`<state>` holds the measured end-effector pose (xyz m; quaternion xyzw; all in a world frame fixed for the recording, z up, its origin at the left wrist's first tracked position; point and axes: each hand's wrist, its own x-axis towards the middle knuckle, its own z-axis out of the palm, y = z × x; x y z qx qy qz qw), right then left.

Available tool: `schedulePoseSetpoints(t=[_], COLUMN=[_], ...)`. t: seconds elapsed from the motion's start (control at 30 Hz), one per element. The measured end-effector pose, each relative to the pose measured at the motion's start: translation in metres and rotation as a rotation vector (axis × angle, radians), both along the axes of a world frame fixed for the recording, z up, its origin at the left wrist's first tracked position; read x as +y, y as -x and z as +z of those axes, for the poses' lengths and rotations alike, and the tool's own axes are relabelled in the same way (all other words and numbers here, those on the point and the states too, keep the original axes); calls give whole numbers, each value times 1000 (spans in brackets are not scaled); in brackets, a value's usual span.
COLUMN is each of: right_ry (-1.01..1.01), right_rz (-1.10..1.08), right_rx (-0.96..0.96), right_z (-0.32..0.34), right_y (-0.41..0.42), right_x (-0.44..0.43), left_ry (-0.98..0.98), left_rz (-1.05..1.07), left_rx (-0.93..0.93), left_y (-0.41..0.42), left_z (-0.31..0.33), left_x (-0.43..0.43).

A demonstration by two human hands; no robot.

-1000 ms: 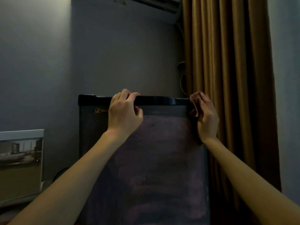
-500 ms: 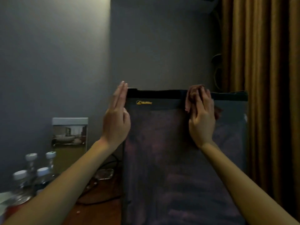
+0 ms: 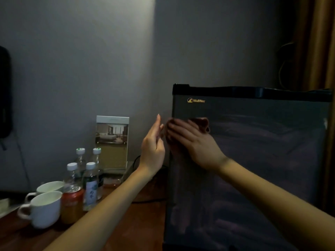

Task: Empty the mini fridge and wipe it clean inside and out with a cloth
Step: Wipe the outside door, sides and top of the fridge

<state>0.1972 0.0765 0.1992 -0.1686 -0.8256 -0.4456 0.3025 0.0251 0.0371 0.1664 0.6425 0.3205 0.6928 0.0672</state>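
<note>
Shut fridge (image 3: 262, 138), capped bottles (image 3: 90, 185), probably water

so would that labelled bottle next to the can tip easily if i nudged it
Probably: the labelled bottle is tall and narrow, so apt to tip. The can close beside it might stop a fall that way. Plastic, likely light.

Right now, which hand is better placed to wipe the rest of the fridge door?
Right. The right hand presses the cloth flat on the fridge door near its upper left. The left hand is bare and open, beside the door's left edge.
</note>
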Motion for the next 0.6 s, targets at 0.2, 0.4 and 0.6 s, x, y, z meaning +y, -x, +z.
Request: schedulePoseSetpoints(t=[0.2, 0.4, 0.6], right_ry=[-85, -56, 25], right_rz=[-81, -18, -50], right_rx=[-23, 223, -214], right_z=[61, 45, -60], right_y=[-14, 18, 4], right_x=[-5, -5, 0], left_ry=[121, 136, 367], left_rz=[-150, -361, -470], left_rx=[-89, -314, -531], left_y=[-9, -15, -5], left_z=[-3, -8, -42], left_x=[6, 4, -3])
